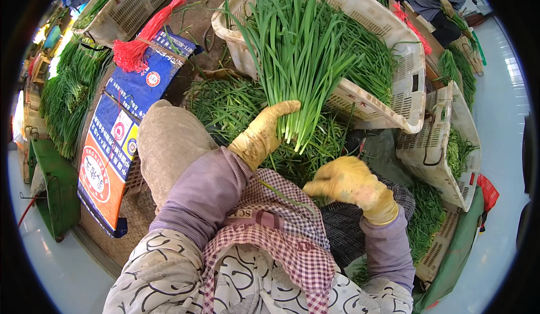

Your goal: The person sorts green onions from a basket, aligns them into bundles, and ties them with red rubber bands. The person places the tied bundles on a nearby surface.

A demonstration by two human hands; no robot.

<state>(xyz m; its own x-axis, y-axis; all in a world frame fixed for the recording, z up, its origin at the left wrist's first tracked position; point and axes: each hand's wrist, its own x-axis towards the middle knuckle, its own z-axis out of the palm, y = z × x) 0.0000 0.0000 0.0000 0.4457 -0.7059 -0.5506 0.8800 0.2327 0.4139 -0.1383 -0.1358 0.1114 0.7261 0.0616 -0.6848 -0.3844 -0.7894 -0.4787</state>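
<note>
"What's in hand?"
"Sorting, I'd judge. The left hand (256, 137) has its fingers closed round the bunch (298, 55), leaves fanned toward the crate (402, 111), pale ends above the loose greens (225, 106)."
"And the right hand (351, 184)?"
"Curled, blurred, apart from the bunch; I can't tell whether it holds anything. The next move would call for a steady left grip."
"Room?"
"Some between the hands. The crate's edge crowds the far side, the knee (171, 145) the left."
</note>
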